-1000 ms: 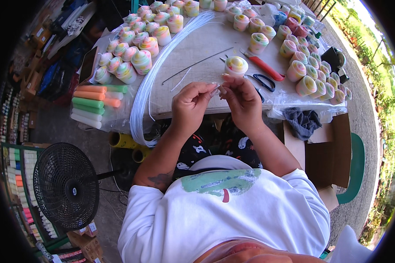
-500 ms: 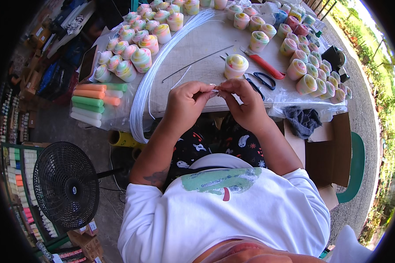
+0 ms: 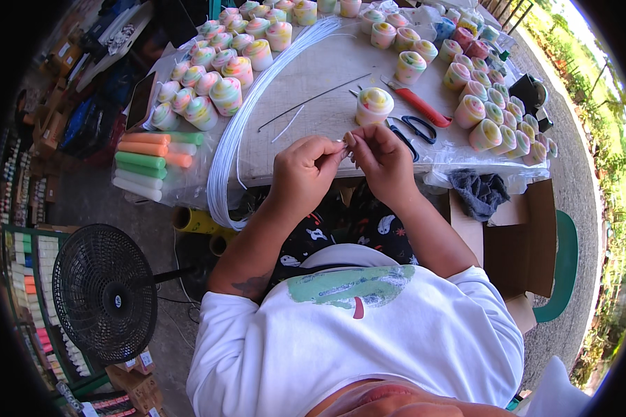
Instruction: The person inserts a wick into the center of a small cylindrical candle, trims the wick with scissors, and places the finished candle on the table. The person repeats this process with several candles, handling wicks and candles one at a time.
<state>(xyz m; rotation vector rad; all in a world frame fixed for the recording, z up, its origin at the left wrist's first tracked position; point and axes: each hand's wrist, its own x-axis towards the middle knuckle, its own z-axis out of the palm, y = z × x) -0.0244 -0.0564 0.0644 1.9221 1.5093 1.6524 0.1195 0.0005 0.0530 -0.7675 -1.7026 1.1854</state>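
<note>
A cup-shaped piece (image 3: 373,108), pale and waxy-looking with a yellow-streaked, swirled top, stands upright on the tabletop (image 3: 306,69), just beyond the right hand (image 3: 382,158). The left hand (image 3: 302,170) meets the right fingertip to fingertip at the near edge. Each grip is narrow, thumb against finger, pinching a small pale piece (image 3: 344,142) mostly hidden by the fingers. Smooth white strands (image 3: 247,115) curve in a long bundle to the left; a thin dark rod (image 3: 313,103) and dark-looped scissors (image 3: 419,129) lie nearby.

Wears wht tee (image 3: 368,340) w/ grn print (image 3: 327,288), blk patterned pants (image 3: 368,221).
</note>
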